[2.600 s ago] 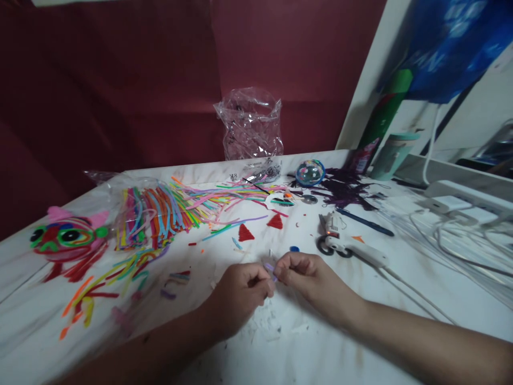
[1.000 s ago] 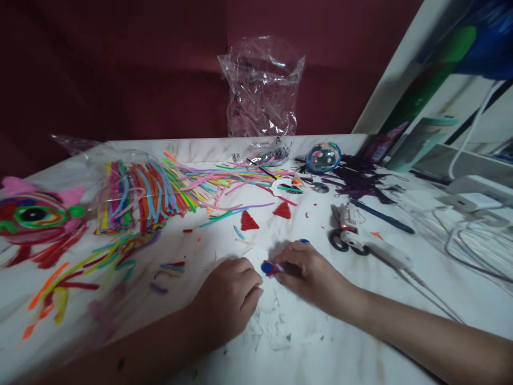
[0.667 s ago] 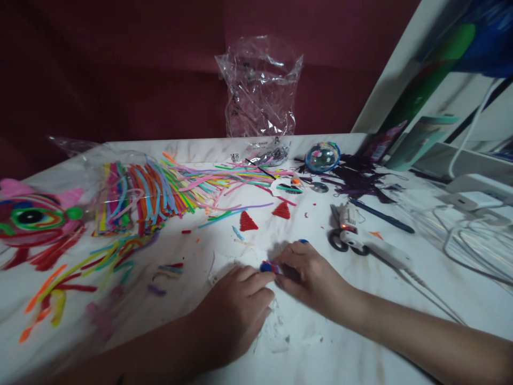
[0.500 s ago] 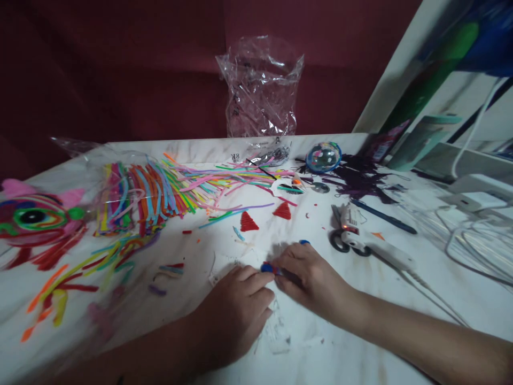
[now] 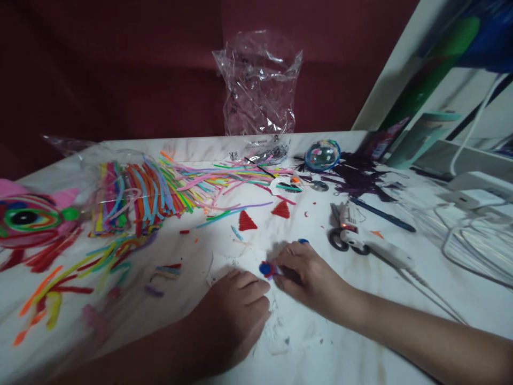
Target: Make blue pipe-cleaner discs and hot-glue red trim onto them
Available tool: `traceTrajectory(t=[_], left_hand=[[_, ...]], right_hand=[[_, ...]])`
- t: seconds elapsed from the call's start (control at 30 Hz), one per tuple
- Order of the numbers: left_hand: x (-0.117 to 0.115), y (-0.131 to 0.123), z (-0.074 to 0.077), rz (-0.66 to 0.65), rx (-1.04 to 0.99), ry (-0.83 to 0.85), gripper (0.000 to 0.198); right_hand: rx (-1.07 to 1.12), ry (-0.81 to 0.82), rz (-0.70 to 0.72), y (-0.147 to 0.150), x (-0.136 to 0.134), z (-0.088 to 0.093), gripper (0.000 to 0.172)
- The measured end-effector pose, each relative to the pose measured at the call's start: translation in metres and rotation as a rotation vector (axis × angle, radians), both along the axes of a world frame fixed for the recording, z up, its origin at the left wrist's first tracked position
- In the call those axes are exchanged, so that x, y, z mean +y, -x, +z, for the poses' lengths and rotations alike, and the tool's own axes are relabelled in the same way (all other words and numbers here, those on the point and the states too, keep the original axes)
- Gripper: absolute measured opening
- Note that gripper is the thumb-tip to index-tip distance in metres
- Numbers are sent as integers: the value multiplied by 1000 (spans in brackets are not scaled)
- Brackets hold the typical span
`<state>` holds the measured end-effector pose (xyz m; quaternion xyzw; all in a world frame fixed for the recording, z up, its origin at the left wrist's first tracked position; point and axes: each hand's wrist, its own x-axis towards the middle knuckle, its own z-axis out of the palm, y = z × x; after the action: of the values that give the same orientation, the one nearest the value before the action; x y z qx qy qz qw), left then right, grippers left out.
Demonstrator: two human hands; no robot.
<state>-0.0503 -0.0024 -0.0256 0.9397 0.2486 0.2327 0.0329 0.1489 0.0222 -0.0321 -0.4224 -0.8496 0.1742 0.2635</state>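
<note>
My right hand (image 5: pixel 310 270) pinches a small round piece of coiled pipe cleaner (image 5: pixel 266 269), blue in the middle with red and purple at its edge. Close to its left is my left hand (image 5: pixel 236 307), fingers curled and tips turned away, so what they hold, if anything, is hidden. A small gap separates it from the coil. Under both hands lie marked scraps of paper (image 5: pixel 276 334). Behind my right hand a second blue piece (image 5: pixel 303 241) partly shows. Farther back rest two red ridged triangles (image 5: pixel 247 220).
Bundles of coloured pipe cleaners (image 5: pixel 136 192) and a colourful fish-like craft figure (image 5: pixel 30 222) occupy the left. To the right lie a glue gun (image 5: pixel 385 248), black-handled scissors (image 5: pixel 339 240), a dark pen (image 5: pixel 385 215) and white cables (image 5: pixel 460 240). A clear plastic bag (image 5: pixel 260 91) stands at the back.
My left hand has drawn slightly away from the blue coil, leaving more of its round face showing. My right hand still pinches it. The whole view has shifted slightly.
</note>
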Motion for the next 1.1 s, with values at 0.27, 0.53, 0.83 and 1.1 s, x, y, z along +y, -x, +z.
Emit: traceTrajectory(t=[0.27,0.53,0.83,1.1], left_hand=[[-1,-1,-3,9,43,51,12],[4,4,-3,107,-143,78,18],[1,-2,2,60,46,96,9],[2,-1,-1,44,81,135,8]], right_hand=[[11,31,-13,2,2,4,12],[63,59,-16,1,2,4,17],[66,62,-13,1,4,4,16],[31,34,-16,1,2,1,16]])
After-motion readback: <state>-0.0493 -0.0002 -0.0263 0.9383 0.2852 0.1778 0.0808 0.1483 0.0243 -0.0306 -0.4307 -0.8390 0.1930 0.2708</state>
